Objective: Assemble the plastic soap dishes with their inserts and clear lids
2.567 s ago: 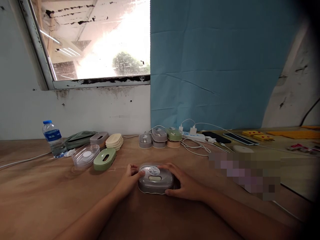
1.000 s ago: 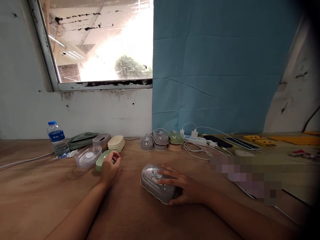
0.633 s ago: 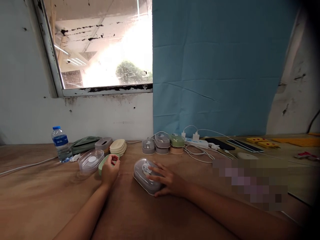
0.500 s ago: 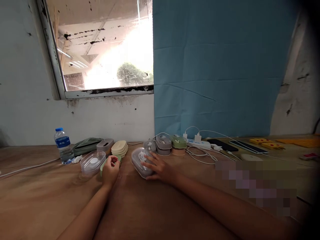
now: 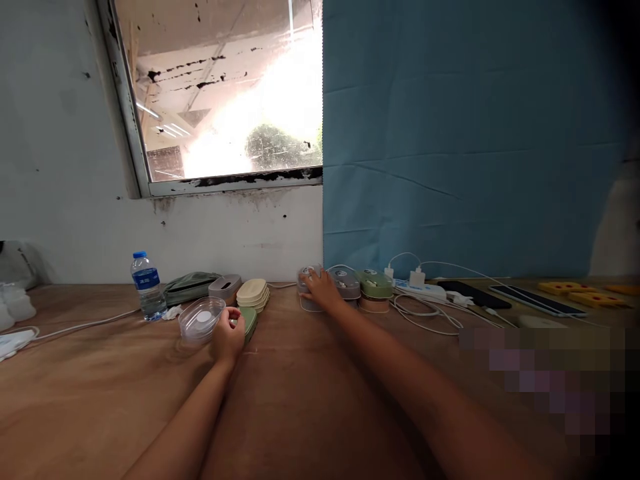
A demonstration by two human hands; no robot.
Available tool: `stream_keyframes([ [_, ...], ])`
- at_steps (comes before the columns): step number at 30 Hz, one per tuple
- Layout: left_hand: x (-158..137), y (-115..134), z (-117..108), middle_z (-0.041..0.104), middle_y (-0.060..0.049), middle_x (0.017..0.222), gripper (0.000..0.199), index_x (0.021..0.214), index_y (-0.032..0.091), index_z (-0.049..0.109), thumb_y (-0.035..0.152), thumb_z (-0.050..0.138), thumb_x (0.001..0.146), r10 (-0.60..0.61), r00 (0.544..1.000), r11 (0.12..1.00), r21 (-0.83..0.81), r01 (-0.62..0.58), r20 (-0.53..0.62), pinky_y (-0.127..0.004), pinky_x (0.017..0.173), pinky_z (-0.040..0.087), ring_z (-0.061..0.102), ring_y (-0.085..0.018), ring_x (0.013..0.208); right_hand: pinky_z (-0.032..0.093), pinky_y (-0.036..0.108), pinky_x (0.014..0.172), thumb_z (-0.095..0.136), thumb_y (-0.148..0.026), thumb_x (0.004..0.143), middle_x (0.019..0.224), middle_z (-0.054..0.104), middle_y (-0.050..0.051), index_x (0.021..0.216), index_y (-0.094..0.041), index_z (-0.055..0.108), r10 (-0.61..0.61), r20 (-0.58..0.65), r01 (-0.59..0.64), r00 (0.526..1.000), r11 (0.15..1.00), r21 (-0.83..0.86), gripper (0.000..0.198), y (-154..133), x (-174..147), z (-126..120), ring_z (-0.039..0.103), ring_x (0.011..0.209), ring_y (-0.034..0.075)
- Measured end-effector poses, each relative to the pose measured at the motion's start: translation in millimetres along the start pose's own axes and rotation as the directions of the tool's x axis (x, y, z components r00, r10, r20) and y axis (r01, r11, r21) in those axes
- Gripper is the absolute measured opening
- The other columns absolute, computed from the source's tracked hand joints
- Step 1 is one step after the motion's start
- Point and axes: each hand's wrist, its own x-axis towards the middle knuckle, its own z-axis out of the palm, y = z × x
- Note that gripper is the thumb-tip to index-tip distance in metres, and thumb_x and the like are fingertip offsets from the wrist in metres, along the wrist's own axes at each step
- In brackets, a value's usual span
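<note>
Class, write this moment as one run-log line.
right hand: on grey box | grey box: atop lower box | left hand: by green cover, contact unclear | clear cover: left of green cover

**One reaches far, one rests near**

From here I see two bare arms. The right arm (image 5: 400, 373) stretches far forward, slanting in toward the middle. Its hand, the right hand (image 5: 321, 291), is back side up, with fingers apart and a bit bent. The left arm (image 5: 187, 413) reaches less far. The left hand (image 5: 230, 332) has its fingers curled softly, with the thumb near them.
</note>
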Motion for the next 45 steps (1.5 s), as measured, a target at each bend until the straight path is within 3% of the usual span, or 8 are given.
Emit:
stream_keyframes([
  [7,4.7,-2.5,-7.8,0.059,0.0,0.072,0.006,0.075,0.021,0.047,0.024,0.045,0.07,0.104,0.994,0.982,0.161,-0.096,-0.039,-0.026,0.058,0.036,0.053,-0.016,0.062,0.038,0.046,0.088,0.048,-0.032,0.086,0.121,0.045,0.008,0.116,-0.018,0.045,0.021,-0.028,-0.022,0.999,1.0,-0.015,0.034,7.7,-6.8,7.0,0.047,0.105,0.023],
  [12,9.2,-6.1,-12.5,0.06,-0.001,0.074,0.009,0.079,0.021,0.047,0.022,0.045,0.071,0.171,0.982,0.951,0.272,-0.145,-0.076,-0.027,0.061,0.035,0.054,-0.019,0.069,0.028,0.05,0.094,0.051,-0.037,0.082,0.128,0.038,0.01,0.121,-0.016,0.04,-0.028,-0.042,0.03,0.999,0.999,0.037,0.046,5.7,-7.2,0.3,0.036,0.116,0.028],
  [16,10.8,-7.3,-12.4,0.06,0.0,0.075,0.016,0.084,0.02,0.045,0.02,0.048,0.069,0.169,0.983,0.936,0.323,-0.14,-0.065,-0.029,0.065,0.036,0.053,-0.02,0.074,0.023,0.045,0.099,0.059,-0.037,0.076,0.13,0.035,0.017,0.127,-0.01,0.033,-0.159,-0.038,0.163,0.987,0.98,0.113,0.063,-22.3,-6.6,-5.6,0.029,0.121,0.03],
  [21,9.0,-6.4,-7.2,0.059,-0.002,0.077,0.01,0.079,0.019,0.046,0.019,0.048,0.069,0.224,0.973,0.878,0.42,-0.229,0.061,-0.031,0.071,0.036,0.051,-0.021,0.078,0.04,0.043,0.086,0.048,-0.03,0.086,0.117,0.049,0.007,0.113,-0.017,0.047,-0.28,-0.025,0.278,0.96,0.932,0.231,0.03,-79.6,3.5,2.1,0.049,0.102,0.021],
  [25,3.6,-2.4,-2.7,0.058,-0.004,0.081,0.007,0.075,0.019,0.049,0.019,0.048,0.068,0.255,0.943,0.818,0.473,-0.328,0.214,-0.031,0.074,0.035,0.049,-0.021,0.082,0.046,0.039,0.079,0.048,-0.027,0.087,0.111,0.052,0.006,0.108,-0.016,0.05,-0.196,-0.03,0.196,0.98,0.93,0.312,0.024,-116.6,23.7,16.7,0.054,0.094,0.018],
  [31,-2.3,3.2,-3.3,0.058,-0.006,0.087,0.013,0.081,0.019,0.049,0.023,0.049,0.069,0.118,0.932,0.818,0.499,-0.286,0.342,-0.032,0.077,0.033,0.047,-0.022,0.09,0.046,0.039,0.079,0.048,-0.028,0.086,0.111,0.052,0.007,0.108,-0.016,0.05,0.012,0.001,-0.011,1.0,0.915,0.402,0.025,-144.5,44.2,37.4,0.054,0.094,0.019],
  [40,-2.3,-1.5,-6.5,0.056,-0.006,0.091,0.023,0.086,0.018,0.05,0.028,0.053,0.065,0.11,0.914,0.785,0.53,-0.321,0.39,-0.033,0.078,0.033,0.047,-0.024,0.091,0.047,0.037,0.077,0.048,-0.028,0.086,0.107,0.054,0.006,0.106,-0.015,0.051,0.011,-0.045,0.019,0.999,0.789,0.614,0.023,-137.2,52.1,27.6,0.055,0.09,0.017],
  [45,-1.2,0.6,-9.7,0.055,-0.009,0.097,0.024,0.088,0.018,0.052,0.026,0.053,0.065,0.114,0.897,0.742,0.563,-0.362,0.427,-0.034,0.078,0.033,0.048,-0.025,0.092,0.047,0.031,0.072,0.04,-0.029,0.089,0.097,0.054,0.006,0.099,-0.015,0.05,-0.082,-0.111,0.137,0.99,0.689,0.712,0.02,-96.4,-16.1,-2.3,0.055,0.079,0.014],
])
